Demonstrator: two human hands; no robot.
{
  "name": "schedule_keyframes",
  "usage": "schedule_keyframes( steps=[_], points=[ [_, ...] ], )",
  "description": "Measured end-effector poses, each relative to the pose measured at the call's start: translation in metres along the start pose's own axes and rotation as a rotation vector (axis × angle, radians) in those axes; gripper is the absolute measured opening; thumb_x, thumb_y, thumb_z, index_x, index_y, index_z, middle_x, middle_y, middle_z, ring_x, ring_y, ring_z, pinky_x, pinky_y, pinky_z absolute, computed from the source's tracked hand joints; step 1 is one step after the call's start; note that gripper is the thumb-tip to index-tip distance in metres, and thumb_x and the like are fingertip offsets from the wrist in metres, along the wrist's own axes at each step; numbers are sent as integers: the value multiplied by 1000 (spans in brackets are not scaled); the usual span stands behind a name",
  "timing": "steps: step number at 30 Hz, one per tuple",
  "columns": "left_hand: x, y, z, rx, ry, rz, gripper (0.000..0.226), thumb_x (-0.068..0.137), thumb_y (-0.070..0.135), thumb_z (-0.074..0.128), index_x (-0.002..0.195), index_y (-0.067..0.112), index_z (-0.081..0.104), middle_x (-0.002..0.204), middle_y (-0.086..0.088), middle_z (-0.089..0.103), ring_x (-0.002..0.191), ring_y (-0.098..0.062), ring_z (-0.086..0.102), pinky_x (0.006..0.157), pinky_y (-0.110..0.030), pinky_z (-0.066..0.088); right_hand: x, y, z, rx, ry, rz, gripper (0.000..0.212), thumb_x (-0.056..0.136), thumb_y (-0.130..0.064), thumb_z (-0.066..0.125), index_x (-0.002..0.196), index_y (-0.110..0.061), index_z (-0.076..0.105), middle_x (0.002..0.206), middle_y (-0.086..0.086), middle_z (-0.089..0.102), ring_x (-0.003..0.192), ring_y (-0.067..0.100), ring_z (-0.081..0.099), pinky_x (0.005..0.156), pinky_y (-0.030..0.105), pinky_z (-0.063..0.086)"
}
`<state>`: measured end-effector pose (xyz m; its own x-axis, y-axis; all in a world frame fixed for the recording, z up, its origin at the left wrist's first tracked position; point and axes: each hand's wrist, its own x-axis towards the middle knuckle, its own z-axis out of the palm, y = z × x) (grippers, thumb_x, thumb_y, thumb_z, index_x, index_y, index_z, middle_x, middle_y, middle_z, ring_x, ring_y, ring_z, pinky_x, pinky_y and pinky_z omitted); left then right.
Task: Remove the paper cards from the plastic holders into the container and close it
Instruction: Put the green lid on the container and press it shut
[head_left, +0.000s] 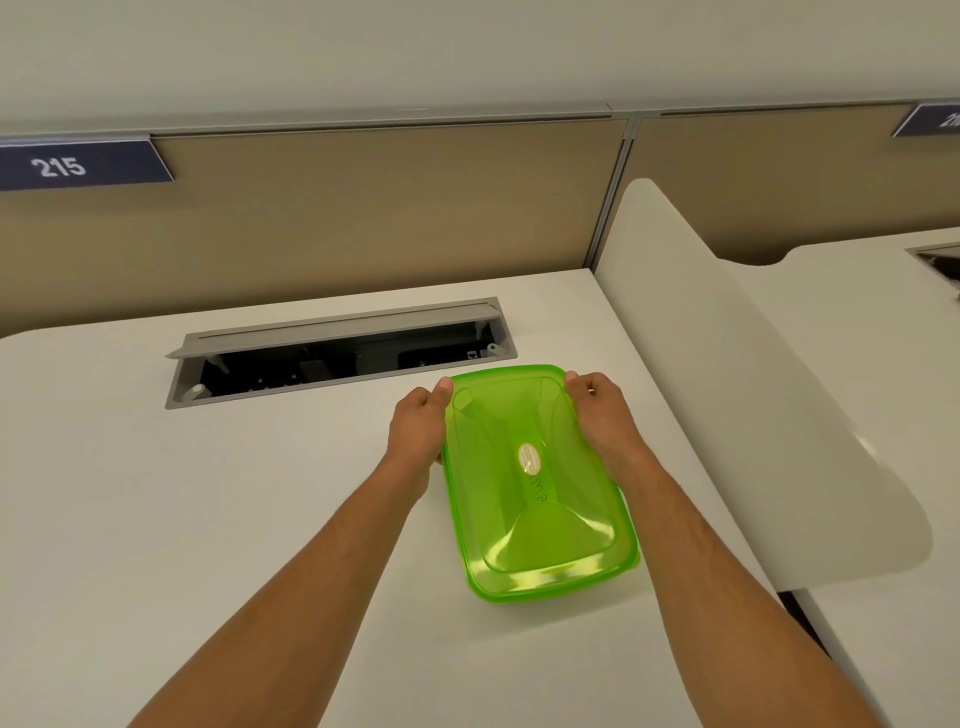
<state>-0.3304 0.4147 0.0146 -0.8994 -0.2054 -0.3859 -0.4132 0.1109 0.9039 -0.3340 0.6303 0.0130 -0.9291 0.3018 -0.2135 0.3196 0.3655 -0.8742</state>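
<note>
— What sits closest to the lens?

— Two bare forearms, reaching forward from the bottom edge. The left hand (418, 426) grips the far left edge of the green lid (535, 499), thumb pressed on the top near the corner, fingers curled under the rim. The right hand (602, 410) grips the far right edge the same way.

— And the container?

— The lid covers it; only a sliver of the container (631, 564) shows under the rim at the near right. It rests on the white desk (208, 493), right of centre. Through the translucent green I cannot make out any contents. An oval sticker (529, 458) sits mid-lid, with handwriting just below it.

— Beyond that?

— Just behind the far edge lies an open cable tray (337, 353) set into the desk, its grey flap raised. A white divider panel (727, 389) stands to the right. Further back, a tan partition (363, 218) carries a blue sign (78, 165) reading 215.
</note>
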Motion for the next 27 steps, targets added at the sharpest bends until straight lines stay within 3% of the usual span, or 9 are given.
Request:
schedule_keyframes(
  steps=[7,10,12,16,19,22,27],
  points=[
    [1,-1,1,-44,1,-26,36,99,45,50,88,10,52,84,-14,54,65,-21,53,54,-29,44,1,-6,2,-85,-28,-7,35,101,-45,39,98,-13,54,85,-1,58,76,15,54,63,30,39],
    [3,0,2,-66,-5,-46,38,98,46,49,90,9,54,87,-15,56,74,-26,57,64,-33,49,2,-7,3,-122,-35,0,33,100,-43,37,95,-14,52,84,-2,57,72,11,51,58,29,36],
    [1,-3,6,-42,29,-22,48,96,51,48,89,4,56,86,-14,59,80,-28,57,73,-37,49,3,-10,2,-126,-34,-4,33,99,-39,36,93,-12,53,84,0,57,75,16,52,59,30,36],
    [-5,-8,8,116,129,83,62,92,69,38,73,11,44,69,-5,51,66,-22,47,61,-35,37,5,-13,2,-153,-36,-19,44,99,-40,34,93,-4,58,91,9,63,86,25,55,72,34,39],
    [-1,-6,7,68,94,49,69,91,69,40,82,2,53,77,-14,54,72,-24,51,68,-38,41,7,-12,1,-159,-85,-20,54,100,-51,33,81,-8,59,84,6,63,84,25,56,82,38,43],
    [3,-5,7,-37,60,21,71,93,63,45,96,-6,61,90,-25,60,80,-27,55,76,-41,46,7,-10,1,-101,-104,-21,51,99,-52,35,72,-13,53,72,3,55,75,23,52,75,36,41],
    [4,-4,6,-88,34,0,66,94,60,48,98,-5,62,87,-16,57,80,-27,54,74,-40,44,7,-9,1,-99,-94,-43,52,100,-51,37,75,-8,52,70,5,51,71,23,48,70,35,39]
  ],
)
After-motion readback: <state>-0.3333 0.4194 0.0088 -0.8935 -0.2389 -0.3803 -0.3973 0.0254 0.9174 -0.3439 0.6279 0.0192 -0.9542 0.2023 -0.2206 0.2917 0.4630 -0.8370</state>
